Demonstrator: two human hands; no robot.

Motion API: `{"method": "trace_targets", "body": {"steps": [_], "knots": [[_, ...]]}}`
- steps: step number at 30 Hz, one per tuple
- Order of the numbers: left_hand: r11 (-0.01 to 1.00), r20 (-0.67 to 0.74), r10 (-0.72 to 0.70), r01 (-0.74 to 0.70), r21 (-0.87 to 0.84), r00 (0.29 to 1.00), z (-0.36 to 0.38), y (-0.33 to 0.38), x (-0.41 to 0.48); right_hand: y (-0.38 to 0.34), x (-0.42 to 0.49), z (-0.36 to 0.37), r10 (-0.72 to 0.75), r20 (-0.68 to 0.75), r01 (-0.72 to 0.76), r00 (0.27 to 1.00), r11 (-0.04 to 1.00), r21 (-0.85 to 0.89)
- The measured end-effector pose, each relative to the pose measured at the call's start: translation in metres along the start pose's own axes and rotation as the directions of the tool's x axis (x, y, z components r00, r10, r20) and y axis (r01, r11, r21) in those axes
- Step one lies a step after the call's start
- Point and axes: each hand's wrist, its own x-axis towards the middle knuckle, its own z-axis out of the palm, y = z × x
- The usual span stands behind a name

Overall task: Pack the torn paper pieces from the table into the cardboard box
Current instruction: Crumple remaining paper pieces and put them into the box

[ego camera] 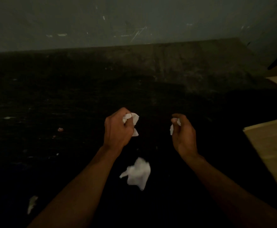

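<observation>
From my feed, far left, I see a pale scrap (32,204) lying on the dark table (68,96) near the bottom edge, well apart from both hands. Further up there is a small pink speck (60,129); I cannot tell what it is.

My left hand (118,129) is over the middle of the table, fingers curled tight round a white wad (133,120). Paper pokes out above the knuckles and below the fist.

Between the two forearms, nearer to me, is a loose piece (138,174) of white paper. It is blurred, and I cannot tell whether it lies on the table or is in the air. Neither hand touches it.

My right hand (183,134) is level with the left, with a clear gap between them. Its fingers and thumb pinch a smaller piece (175,121), and a strip hangs down by the palm.

At the right edge the tan cardboard box (270,145) shows only in part, its inside out of my view. It is near the right hand but not touching it, and nothing lies between them. A scuffed grey wall (134,18) runs behind the table.
</observation>
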Motion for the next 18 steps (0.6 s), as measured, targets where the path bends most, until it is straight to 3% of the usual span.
{"method": "trace_targets", "body": {"steps": [3, 7, 8, 10, 12, 15, 18], "knots": [[0.984, 0.082, -0.179, 0.179, 0.013, 0.98, -0.015, 0.027, -0.01, -0.012, -0.008, -0.013, -0.065, 0.012, 0.065, 0.998, 0.998, 0.011], [0.96, 0.284, -0.255, 0.276, -0.035, 0.924, -0.041, 0.055, -0.049, -0.018, -0.032, -0.031, -0.097, 0.063, 0.101, 0.993, 0.993, -0.057], [0.968, 0.329, -0.236, 0.252, -0.006, 0.914, -0.046, 0.057, -0.064, -0.017, -0.039, -0.036, -0.109, 0.064, 0.113, 0.992, 0.991, -0.071], [0.965, 0.422, -0.176, 0.071, 0.254, 0.889, -0.048, 0.054, -0.092, -0.017, -0.053, -0.047, -0.103, 0.062, 0.109, 0.993, 0.99, -0.092], [0.885, 0.533, -0.248, -0.035, 0.465, 0.809, -0.041, 0.044, -0.116, -0.018, -0.067, -0.059, -0.098, 0.059, 0.104, 0.993, 0.989, -0.109], [0.838, 0.63, -0.373, -0.045, 0.544, 0.681, -0.024, 0.023, -0.147, -0.017, -0.088, -0.074, -0.126, 0.048, 0.132, 0.991, 0.981, -0.142], [0.831, 0.596, -0.363, -0.041, 0.555, 0.716, -0.017, 0.015, -0.168, -0.012, -0.113, -0.087, -0.134, 0.048, 0.14, 0.99, 0.973, -0.186]]}}
